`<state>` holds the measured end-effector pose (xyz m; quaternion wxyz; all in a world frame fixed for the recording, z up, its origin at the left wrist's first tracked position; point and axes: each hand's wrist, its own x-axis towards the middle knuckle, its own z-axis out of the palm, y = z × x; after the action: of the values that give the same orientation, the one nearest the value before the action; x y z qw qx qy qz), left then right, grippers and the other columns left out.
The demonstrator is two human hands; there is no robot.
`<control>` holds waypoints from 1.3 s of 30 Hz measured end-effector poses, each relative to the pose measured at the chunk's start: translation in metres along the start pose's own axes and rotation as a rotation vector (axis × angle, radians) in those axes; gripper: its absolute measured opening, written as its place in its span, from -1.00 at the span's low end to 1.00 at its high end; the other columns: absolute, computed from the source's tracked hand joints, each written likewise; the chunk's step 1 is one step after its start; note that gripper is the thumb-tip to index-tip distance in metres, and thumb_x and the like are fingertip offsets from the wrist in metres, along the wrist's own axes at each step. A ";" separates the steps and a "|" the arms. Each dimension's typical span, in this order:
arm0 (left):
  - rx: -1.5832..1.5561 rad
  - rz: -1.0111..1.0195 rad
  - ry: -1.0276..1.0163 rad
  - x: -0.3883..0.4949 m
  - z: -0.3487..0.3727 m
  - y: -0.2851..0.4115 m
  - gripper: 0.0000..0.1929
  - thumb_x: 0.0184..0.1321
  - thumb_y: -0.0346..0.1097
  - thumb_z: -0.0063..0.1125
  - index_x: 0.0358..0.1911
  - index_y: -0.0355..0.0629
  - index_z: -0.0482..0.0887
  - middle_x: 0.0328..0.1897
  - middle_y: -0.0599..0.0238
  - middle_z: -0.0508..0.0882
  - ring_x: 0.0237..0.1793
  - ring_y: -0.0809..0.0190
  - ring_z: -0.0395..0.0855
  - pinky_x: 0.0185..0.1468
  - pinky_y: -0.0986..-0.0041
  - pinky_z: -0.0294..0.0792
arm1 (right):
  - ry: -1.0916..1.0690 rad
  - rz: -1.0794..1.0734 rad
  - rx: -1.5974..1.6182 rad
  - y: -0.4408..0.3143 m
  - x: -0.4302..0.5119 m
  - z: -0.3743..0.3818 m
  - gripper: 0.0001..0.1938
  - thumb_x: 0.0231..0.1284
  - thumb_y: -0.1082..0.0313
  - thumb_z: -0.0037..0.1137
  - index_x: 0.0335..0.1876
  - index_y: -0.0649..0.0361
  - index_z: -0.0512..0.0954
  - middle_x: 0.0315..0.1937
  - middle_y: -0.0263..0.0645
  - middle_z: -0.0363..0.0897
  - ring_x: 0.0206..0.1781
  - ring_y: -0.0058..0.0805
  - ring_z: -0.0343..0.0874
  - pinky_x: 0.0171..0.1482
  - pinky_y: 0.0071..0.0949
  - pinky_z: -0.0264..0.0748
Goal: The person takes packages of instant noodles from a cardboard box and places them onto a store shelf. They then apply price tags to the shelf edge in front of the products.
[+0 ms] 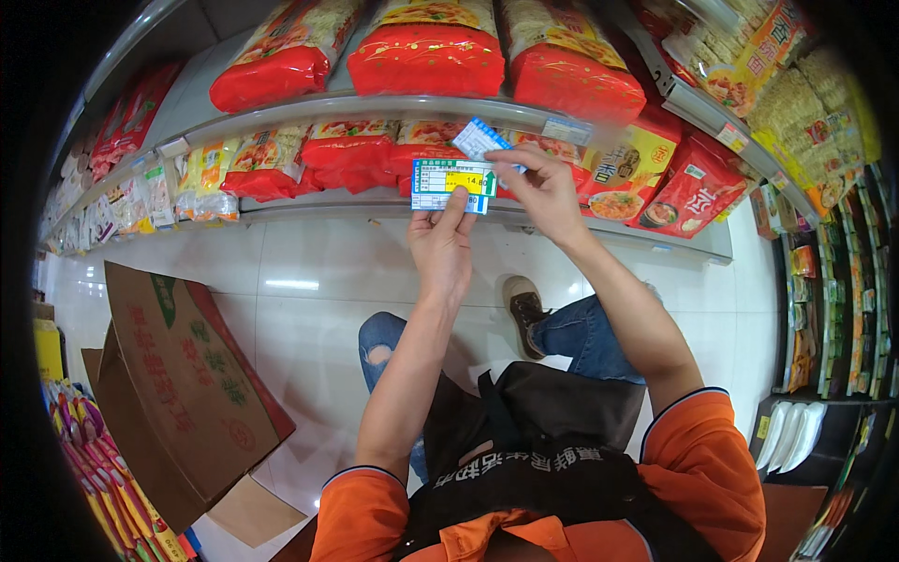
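Several printed price tags [449,186], with blue, green and yellow areas, are pinched upright in my left hand [444,242], thumb over their front. My right hand [541,186] is just to the right, its thumb and fingers closed on another blue and white price tag [477,138] that tilts above the others. Both hands are in front of the lower shelf's noodle packages [348,158]. Above them runs the upper shelf's clear edge strip, which holds a tag [566,131] at the right. Large red noodle bags [425,60] lie on that upper shelf.
An open cardboard box [189,372] stands on the tiled floor at the left, beside hanging colourful packets [112,471]. Red boxed packages [692,186] sit at the lower shelf's right end. Further right are dark racks of small goods [804,302]. My knees and one shoe [525,312] are below my arms.
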<state>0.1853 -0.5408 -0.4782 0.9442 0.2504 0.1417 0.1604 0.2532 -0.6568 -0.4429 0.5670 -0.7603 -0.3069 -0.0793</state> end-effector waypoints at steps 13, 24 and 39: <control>-0.223 -0.052 -0.152 -0.006 0.000 -0.001 -0.69 0.28 -0.27 -0.28 -0.06 -0.39 0.34 -0.04 0.02 0.50 0.06 0.09 0.43 0.18 0.22 0.26 | 0.026 0.245 0.017 -0.002 -0.002 -0.003 -0.80 0.07 0.28 0.15 -0.45 0.29 0.59 -0.64 -0.43 0.53 -0.55 -0.86 0.33 -0.51 -0.78 0.24; -0.249 -0.051 -0.148 -0.008 -0.004 -0.002 -0.69 0.27 -0.27 -0.34 -0.06 -0.35 0.33 -0.02 0.06 0.50 0.08 0.10 0.41 0.21 0.22 0.21 | 0.078 0.303 0.164 0.004 0.001 -0.005 -0.71 0.14 0.21 0.07 -0.46 0.35 0.57 -0.64 -0.41 0.49 -0.58 -0.84 0.26 -0.56 -0.72 0.19; -0.190 0.005 -0.111 -0.002 -0.007 -0.004 -0.68 0.28 -0.26 -0.33 -0.05 -0.36 0.31 -0.03 0.06 0.49 0.05 0.13 0.44 0.19 0.24 0.25 | 0.068 0.237 0.168 -0.007 0.003 -0.001 -0.69 0.20 0.20 0.00 -0.41 0.35 0.57 -0.62 -0.46 0.49 -0.56 -0.85 0.25 -0.54 -0.70 0.21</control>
<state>0.1818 -0.5418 -0.4851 0.9696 0.1687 0.0727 0.1615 0.2519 -0.6557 -0.4353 0.6441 -0.7379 -0.2013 -0.0113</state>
